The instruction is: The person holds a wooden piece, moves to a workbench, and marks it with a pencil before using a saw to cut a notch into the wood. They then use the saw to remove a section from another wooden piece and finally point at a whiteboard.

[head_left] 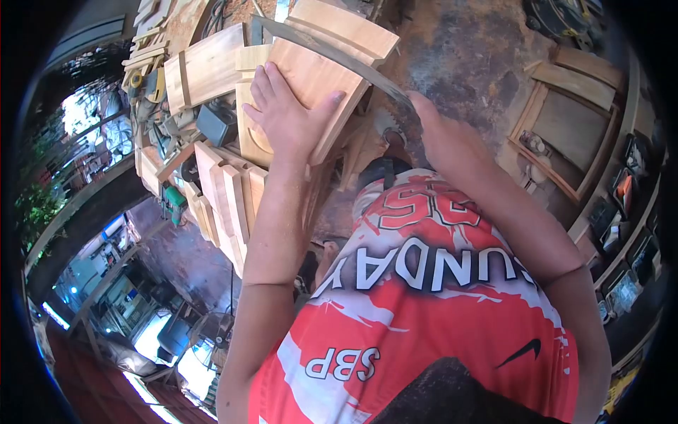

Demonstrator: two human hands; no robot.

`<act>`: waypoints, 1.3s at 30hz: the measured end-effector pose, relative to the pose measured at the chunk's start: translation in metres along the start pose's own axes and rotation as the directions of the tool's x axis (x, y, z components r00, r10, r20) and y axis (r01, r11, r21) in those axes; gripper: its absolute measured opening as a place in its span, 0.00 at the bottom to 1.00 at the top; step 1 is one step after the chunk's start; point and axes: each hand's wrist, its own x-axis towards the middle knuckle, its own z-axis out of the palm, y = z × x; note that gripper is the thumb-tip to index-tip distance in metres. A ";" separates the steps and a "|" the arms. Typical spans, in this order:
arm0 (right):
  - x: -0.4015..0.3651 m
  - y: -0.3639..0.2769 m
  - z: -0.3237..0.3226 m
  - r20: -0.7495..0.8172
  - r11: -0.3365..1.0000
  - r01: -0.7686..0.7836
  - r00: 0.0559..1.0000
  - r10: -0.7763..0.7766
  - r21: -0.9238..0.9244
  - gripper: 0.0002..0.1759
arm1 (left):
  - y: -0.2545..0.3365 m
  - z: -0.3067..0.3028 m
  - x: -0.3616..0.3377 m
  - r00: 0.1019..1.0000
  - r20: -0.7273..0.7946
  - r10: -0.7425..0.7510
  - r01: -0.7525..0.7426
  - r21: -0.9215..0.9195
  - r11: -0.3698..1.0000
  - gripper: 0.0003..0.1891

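My left hand (291,116) lies flat with fingers spread on a pale wooden board (311,71), the thumb reaching to its near edge. In my right hand (448,134) is one end of a handsaw (339,58), its long, narrow grey blade crossing the far end of that board. The fingers close around the handle, which is mostly hidden. Behind the blade another wooden piece (353,32) rests on the stack. Just left of my left hand lies a second board (208,67) with a raised strip.
Cut wood pieces (229,191) stack up below my left forearm. A grey box-like object (215,125) and a green tool (173,201) sit to the left. A wooden frame (565,131) lies on the floor at right. Shelves with tools (625,205) line the far right.
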 end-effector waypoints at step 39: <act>-0.008 -0.002 0.005 -0.070 0.998 -0.031 0.997 0.035 0.049 0.09 | 0.004 -0.004 -0.001 1.000 -0.002 -0.016 0.016 -0.036 0.999 0.60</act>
